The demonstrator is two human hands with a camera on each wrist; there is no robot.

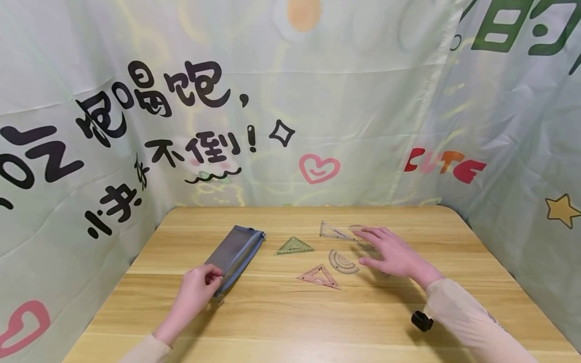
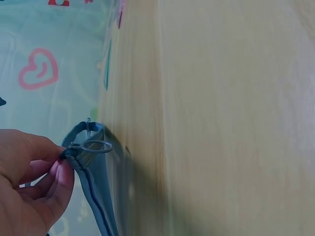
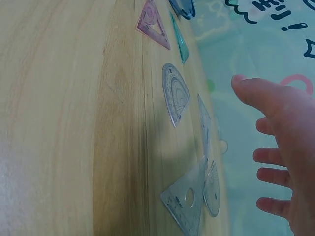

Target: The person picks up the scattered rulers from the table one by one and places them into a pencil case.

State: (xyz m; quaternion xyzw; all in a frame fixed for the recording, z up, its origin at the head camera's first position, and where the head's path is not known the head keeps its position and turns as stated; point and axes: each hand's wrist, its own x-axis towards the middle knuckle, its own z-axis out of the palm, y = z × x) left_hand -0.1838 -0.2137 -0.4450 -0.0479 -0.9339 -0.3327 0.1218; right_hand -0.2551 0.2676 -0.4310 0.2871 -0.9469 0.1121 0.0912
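My left hand (image 1: 195, 290) pinches the near corner of a blue mesh zip pouch (image 1: 230, 246) between thumb and fingers. In the left wrist view a ring-shaped zipper pull (image 2: 97, 146) hangs at that corner. My right hand (image 1: 396, 253), fingers spread, hovers over the right side of the table and holds nothing. Beneath and beside it lie a clear set square (image 3: 189, 199) and a protractor (image 3: 212, 191), both partly hidden in the head view. Left of it are another protractor (image 1: 343, 262), another clear set square (image 1: 333, 231), a green set square (image 1: 294, 246) and a pink set square (image 1: 319, 277).
The wooden table (image 1: 290, 322) runs back to a printed cloth backdrop (image 1: 272, 101) that also closes off both sides. A small black device (image 1: 422, 321) is at the right sleeve.
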